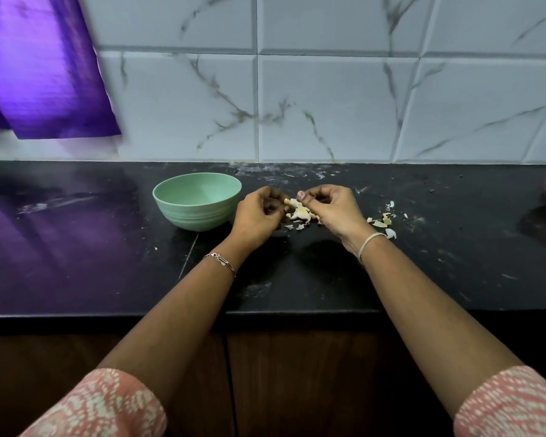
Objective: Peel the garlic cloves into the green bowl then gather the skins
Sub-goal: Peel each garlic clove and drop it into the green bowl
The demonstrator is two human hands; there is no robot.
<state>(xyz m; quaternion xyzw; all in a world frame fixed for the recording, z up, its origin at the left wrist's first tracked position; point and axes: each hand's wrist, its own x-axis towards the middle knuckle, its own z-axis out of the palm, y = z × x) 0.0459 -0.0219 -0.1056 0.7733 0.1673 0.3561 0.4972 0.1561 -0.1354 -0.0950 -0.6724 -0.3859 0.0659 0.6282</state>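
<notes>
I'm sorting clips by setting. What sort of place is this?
Probably a home kitchen: a dark stone counter backed by a marble-look tiled wall, with a green bowl and garlic being peeled beside loose skins.

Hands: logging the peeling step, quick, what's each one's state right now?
Left hand: closed, pinching one end of the garlic clove.
Right hand: closed, pinching the same clove's other end.
</notes>
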